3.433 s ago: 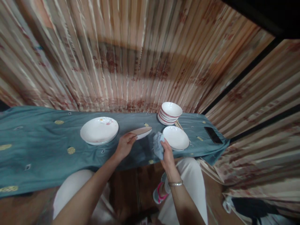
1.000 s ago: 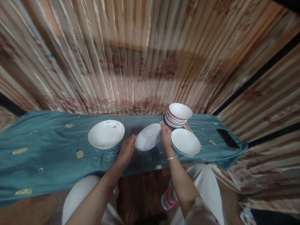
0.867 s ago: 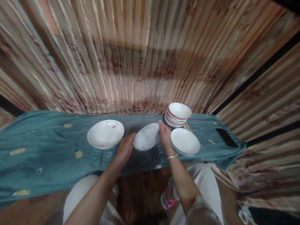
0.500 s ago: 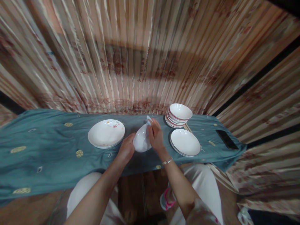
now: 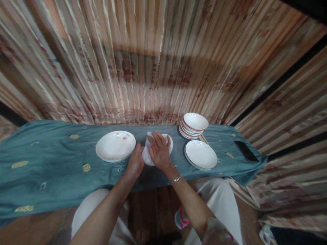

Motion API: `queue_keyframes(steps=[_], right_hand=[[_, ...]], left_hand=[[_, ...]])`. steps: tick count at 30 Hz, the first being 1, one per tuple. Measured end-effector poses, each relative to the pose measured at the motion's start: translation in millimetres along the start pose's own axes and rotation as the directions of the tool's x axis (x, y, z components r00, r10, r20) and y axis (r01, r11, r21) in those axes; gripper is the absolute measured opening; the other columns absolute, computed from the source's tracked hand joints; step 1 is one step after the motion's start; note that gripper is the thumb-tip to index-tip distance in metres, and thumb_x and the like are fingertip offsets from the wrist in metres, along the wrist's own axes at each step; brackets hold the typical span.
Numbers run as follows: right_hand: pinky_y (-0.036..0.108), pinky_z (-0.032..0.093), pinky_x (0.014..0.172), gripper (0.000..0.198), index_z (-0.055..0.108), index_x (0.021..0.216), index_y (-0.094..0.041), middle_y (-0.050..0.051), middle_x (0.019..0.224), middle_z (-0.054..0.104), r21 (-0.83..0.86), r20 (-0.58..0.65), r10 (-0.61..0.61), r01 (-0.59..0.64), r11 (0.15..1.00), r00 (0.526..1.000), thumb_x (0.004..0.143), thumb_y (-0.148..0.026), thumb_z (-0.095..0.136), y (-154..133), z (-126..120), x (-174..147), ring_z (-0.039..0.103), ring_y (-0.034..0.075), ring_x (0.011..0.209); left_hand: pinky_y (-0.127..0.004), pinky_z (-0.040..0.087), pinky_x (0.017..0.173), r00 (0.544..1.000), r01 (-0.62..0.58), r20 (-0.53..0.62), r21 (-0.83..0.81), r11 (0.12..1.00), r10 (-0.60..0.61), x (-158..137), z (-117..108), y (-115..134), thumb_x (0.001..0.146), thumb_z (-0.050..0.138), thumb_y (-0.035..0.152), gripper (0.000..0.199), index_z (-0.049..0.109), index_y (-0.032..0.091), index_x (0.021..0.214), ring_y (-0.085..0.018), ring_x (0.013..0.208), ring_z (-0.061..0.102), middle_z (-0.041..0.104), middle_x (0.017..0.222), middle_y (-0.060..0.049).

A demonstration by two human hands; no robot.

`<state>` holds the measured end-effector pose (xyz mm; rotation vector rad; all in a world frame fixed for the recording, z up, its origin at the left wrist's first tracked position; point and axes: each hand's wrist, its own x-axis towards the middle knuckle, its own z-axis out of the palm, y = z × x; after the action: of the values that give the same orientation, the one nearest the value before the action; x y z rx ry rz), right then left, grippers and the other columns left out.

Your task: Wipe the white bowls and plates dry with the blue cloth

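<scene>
Between my hands is a small white plate point(image 5: 170, 144), held above the cloth-covered table and mostly covered. My left hand point(image 5: 136, 160) is closed on its left edge, thumb uppermost. Over the plate's face lies my right hand point(image 5: 160, 151), which presses a thin white cloth point(image 5: 149, 140) against it. Part of the cloth bunches out to the left of the right fingers. Close by on the left sit larger white plates with a flower pattern point(image 5: 116, 146), stacked. To the right is a stack of plain white plates point(image 5: 201, 154).
Behind the plain plates stands a stack of white bowls with red bands point(image 5: 195, 121), with chopsticks point(image 5: 203, 139) partly showing beside it. A black phone point(image 5: 246, 151) lies farther right. The narrow table point(image 5: 63, 170) wears a teal cloth; a pleated curtain point(image 5: 143, 78) hangs behind.
My right hand has moved left across the plate with the cloth, from its right edge to over its face. The left hand has shifted slightly left and still grips the edge.
</scene>
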<state>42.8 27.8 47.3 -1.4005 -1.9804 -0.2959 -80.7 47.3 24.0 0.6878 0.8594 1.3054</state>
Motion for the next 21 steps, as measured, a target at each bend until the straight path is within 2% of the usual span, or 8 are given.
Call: queue_keyframes(steps=[5, 8, 11, 15, 19, 21], right_hand=[[0.050, 0.010, 0.120, 0.038, 0.052, 0.138, -0.020, 0.012, 0.142, 0.059, 0.054, -0.087, 0.143, -0.139, 0.989, 0.986, 0.103, -0.026, 0.038, 10.9, 0.0, 6.3, 0.044, 0.022, 0.137], [0.051, 0.016, 0.119, 0.039, 0.052, 0.137, -0.018, 0.013, 0.139, 0.060, 0.113, -0.138, 0.246, -0.231, 0.966, 0.959, 0.105, -0.026, 0.032, 16.6, 3.8, 3.0, 0.047, 0.022, 0.135], [0.052, 0.028, 0.115, 0.043, 0.053, 0.136, -0.016, 0.016, 0.134, 0.063, 0.222, -0.176, 0.371, -0.330, 0.918, 0.912, 0.106, -0.030, 0.025, 25.8, 9.5, -2.6, 0.052, 0.024, 0.130], [0.051, 0.045, 0.103, 0.051, 0.059, 0.127, -0.013, 0.021, 0.122, 0.067, 0.413, -0.193, 0.533, -0.424, 0.806, 0.824, 0.106, -0.042, 0.023, 40.8, 23.2, -10.7, 0.060, 0.027, 0.116], [0.051, 0.049, 0.099, 0.059, 0.062, 0.122, -0.010, 0.023, 0.118, 0.068, 0.530, -0.172, 0.649, -0.485, 0.695, 0.741, 0.103, -0.051, 0.024, 53.2, 42.3, -21.4, 0.063, 0.028, 0.110], [0.052, 0.051, 0.095, 0.063, 0.061, 0.123, -0.009, 0.023, 0.115, 0.069, 0.541, -0.153, 0.654, -0.491, 0.683, 0.741, 0.103, -0.053, 0.020, 58.2, 51.1, -29.0, 0.064, 0.028, 0.107]], left_hand=[[-0.037, 0.051, 0.090, 0.999, 0.024, 0.049, -0.041, 0.999, -0.022, 2.8, 0.3, -4.7, 0.073, 0.076, 0.043, 0.026, 0.069, 0.018, 0.074, -0.028, 0.099, 0.067, 0.075, 0.080, -0.007], [-0.038, 0.050, 0.090, 0.997, 0.039, 0.065, -0.066, 0.997, -0.034, 2.7, -1.2, -4.9, 0.067, 0.080, 0.045, 0.029, 0.070, 0.018, 0.071, -0.028, 0.099, 0.067, 0.075, 0.078, -0.007], [-0.038, 0.050, 0.091, 0.996, 0.065, 0.072, -0.081, 0.995, -0.060, 1.9, -5.1, -2.7, 0.060, 0.085, 0.047, 0.035, 0.072, 0.017, 0.071, -0.029, 0.098, 0.068, 0.075, 0.076, -0.006], [-0.037, 0.049, 0.091, 0.997, 0.071, 0.042, -0.088, 0.994, -0.068, 2.4, -8.9, -0.1, 0.054, 0.088, 0.048, 0.040, 0.074, 0.017, 0.074, -0.028, 0.097, 0.067, 0.075, 0.077, -0.005], [-0.038, 0.049, 0.091, 0.997, 0.082, 0.025, -0.098, 0.992, -0.079, 3.6, -7.4, -0.5, 0.055, 0.087, 0.048, 0.040, 0.073, 0.017, 0.076, -0.029, 0.099, 0.067, 0.075, 0.076, -0.006], [-0.039, 0.049, 0.091, 0.996, 0.083, 0.024, -0.111, 0.990, -0.081, 3.3, -5.8, -1.2, 0.055, 0.086, 0.048, 0.040, 0.073, 0.016, 0.077, -0.029, 0.099, 0.067, 0.075, 0.077, -0.006]])
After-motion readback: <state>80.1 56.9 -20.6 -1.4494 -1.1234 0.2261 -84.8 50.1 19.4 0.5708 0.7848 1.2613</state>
